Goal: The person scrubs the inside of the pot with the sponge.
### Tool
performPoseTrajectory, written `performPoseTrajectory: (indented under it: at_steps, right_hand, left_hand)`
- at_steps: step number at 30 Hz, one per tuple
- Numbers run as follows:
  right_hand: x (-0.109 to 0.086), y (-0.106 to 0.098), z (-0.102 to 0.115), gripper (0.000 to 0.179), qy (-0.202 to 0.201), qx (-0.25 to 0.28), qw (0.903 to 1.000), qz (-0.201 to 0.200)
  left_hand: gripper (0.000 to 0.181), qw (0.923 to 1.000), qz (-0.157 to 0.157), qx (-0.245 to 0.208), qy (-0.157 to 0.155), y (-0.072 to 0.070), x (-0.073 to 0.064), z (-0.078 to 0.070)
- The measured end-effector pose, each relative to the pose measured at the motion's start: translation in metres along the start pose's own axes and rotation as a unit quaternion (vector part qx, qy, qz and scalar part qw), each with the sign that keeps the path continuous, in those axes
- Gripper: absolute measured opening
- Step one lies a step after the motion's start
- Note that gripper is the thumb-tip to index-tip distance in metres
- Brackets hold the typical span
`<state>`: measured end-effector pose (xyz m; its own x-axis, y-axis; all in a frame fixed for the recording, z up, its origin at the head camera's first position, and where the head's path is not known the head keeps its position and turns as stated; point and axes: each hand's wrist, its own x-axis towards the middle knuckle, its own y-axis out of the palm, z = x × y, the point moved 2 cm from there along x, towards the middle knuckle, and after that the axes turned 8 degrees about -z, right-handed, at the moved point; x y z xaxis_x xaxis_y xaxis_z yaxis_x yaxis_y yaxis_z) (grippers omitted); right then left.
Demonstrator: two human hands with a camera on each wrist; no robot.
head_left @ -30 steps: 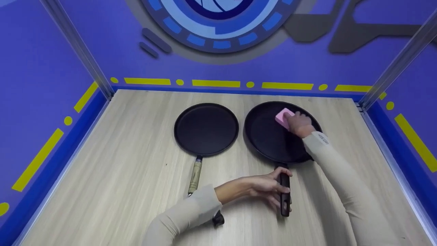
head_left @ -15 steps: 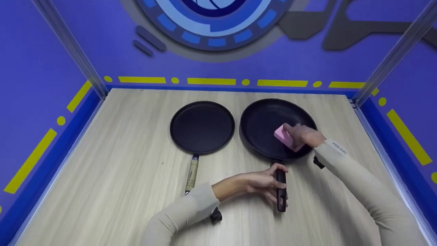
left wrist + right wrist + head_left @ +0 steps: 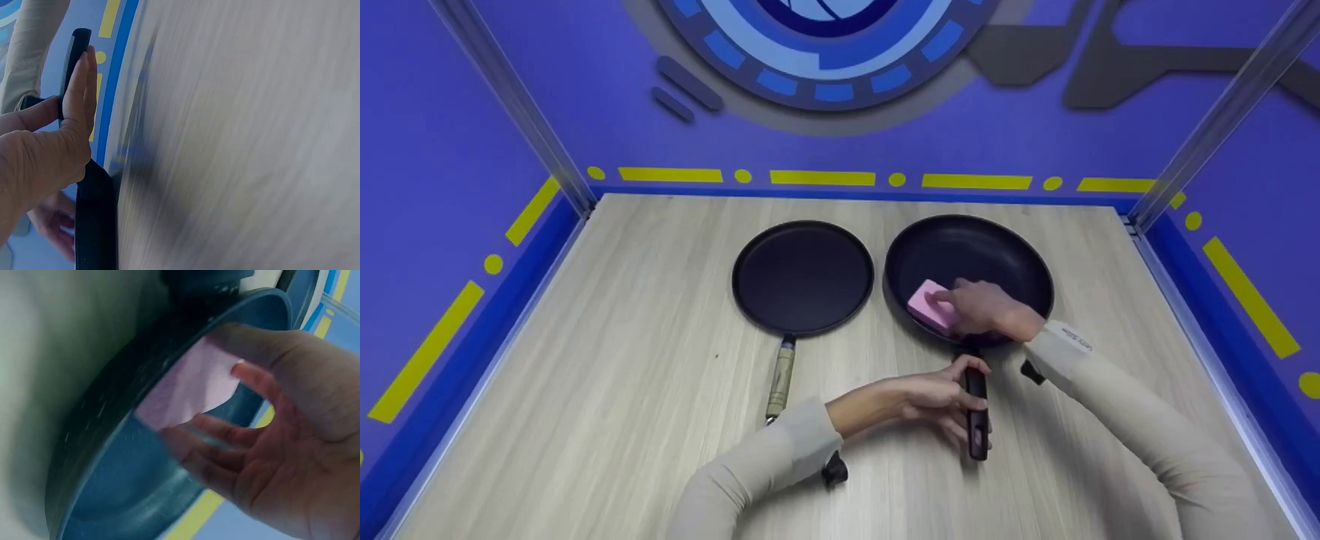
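Note:
A deep black frying pan stands on the right half of the table. My left hand grips its dark handle, thumb on one side and fingers on the other, as the left wrist view also shows. Inside the pan, toward its near left wall, my right hand holds a pink sponge against the surface. In the right wrist view, thumb and fingers pinch the sponge by its edges, and the pan's rim partly hides it.
A flat black griddle pan with a wooden handle lies just left of the frying pan. The left forearm covers the handle's end. Blue walls enclose the wooden table at the back and sides.
My right hand has swept the sponge from the pan's far side toward me, then left to the near left wall. The left hand keeps its grip on the handle.

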<state>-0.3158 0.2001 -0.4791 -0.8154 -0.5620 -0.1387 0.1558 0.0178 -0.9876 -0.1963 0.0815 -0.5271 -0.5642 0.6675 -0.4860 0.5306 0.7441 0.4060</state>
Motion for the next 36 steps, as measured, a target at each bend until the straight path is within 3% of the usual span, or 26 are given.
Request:
performPoseTrajectory:
  at_steps: [5, 12, 17, 22, 28, 32, 36]
  right_hand:
    - [0.022, -0.001, -0.004, 0.069, 0.025, 0.047, 0.9986, -0.003]
    - [0.052, -0.008, -0.006, 0.063, 0.033, 0.013, 0.9985, -0.043]
    - [0.064, -0.011, -0.026, 0.055, 0.077, 0.027, 0.9949, -0.059]
    - [0.055, -0.012, -0.058, 0.059, 0.136, 0.049, 0.9881, -0.052]
    - [0.028, -0.015, -0.085, 0.054, 0.159, 0.049, 0.985, -0.046]
    - [0.013, -0.019, -0.088, 0.053, 0.17, 0.044, 0.9844, -0.005]
    - [0.001, -0.021, -0.078, 0.044, 0.189, 0.036, 0.9804, 0.044]
  left_hand:
    - [0.047, 1.0, -0.001, -0.009, 0.002, 0.0, 0.0, 0.001]
    - [0.047, 0.9998, -0.001, -0.017, 0.007, 0.0, 0.0, 0.002]
    - [0.047, 0.9998, -0.001, -0.018, 0.01, 0.0, 0.0, 0.002]
    - [0.046, 0.9997, 0.002, -0.023, 0.005, 0.0, 0.0, 0.002]
    - [0.045, 0.9996, 0.001, -0.025, 0.009, 0.0, 0.001, 0.003]
    - [0.046, 0.9998, -0.003, -0.017, 0.005, -0.001, 0.0, 0.003]
    - [0.047, 0.9999, -0.005, -0.012, 0.004, -0.001, 0.0, 0.003]
